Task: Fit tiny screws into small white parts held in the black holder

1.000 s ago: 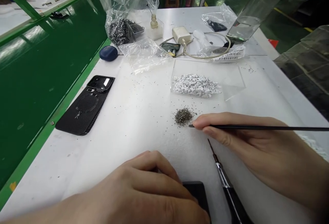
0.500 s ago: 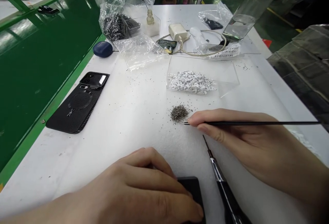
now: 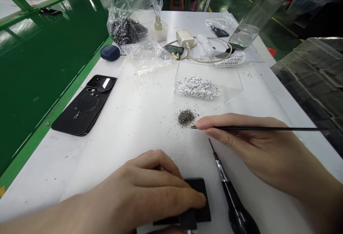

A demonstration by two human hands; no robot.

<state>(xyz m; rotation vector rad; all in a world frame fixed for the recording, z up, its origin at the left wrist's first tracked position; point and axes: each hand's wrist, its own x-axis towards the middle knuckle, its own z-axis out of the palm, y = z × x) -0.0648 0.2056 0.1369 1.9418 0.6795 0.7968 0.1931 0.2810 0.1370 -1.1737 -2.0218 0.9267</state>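
Note:
My right hand (image 3: 257,148) pinches a thin black stick (image 3: 268,128) that lies level, its tip just right of a small heap of tiny dark grey parts (image 3: 185,117). My left hand (image 3: 144,194) rests low in the view, fingers curled over a small flat black block (image 3: 198,194) and pressing it to the white table (image 3: 139,119). A small screwdriver with a black handle (image 3: 230,194) lies on the table between my hands, point away from me. Farther back, a clear sheet (image 3: 230,80) carries a pile of small white parts (image 3: 198,87).
A black phone in a textured case (image 3: 85,107) lies at the left by the green rail (image 3: 53,119). At the back are a blue pod (image 3: 109,52), plastic bags of dark parts (image 3: 125,30), a white charger with cable (image 3: 184,38) and a small bottle (image 3: 158,23).
The view has shifted slightly, showing more of the black block under my left hand. My right hand and the stick stay by the heap.

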